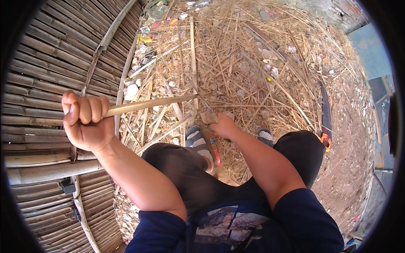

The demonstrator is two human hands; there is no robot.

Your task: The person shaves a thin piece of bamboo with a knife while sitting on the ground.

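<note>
Head view: left hand (84,120) is gripping the bamboo strip (152,104) in a fist; right hand (223,125) is steadying its far end, fingers hidden. Strip is likely handling light, stiff, splintery.

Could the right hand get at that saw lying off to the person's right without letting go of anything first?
Probably not. The right hand is gripping something low between the feet, and the saw lies apart beyond the right knee. The ground between looks open, though.

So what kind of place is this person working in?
Probably an outdoor yard where bamboo is worked by hand. A slatted bamboo panel lies on the left, the dirt ground is strewn with bamboo offcuts and straw, and the left hand grips a split bamboo strip. A handsaw lies nearby.
</note>
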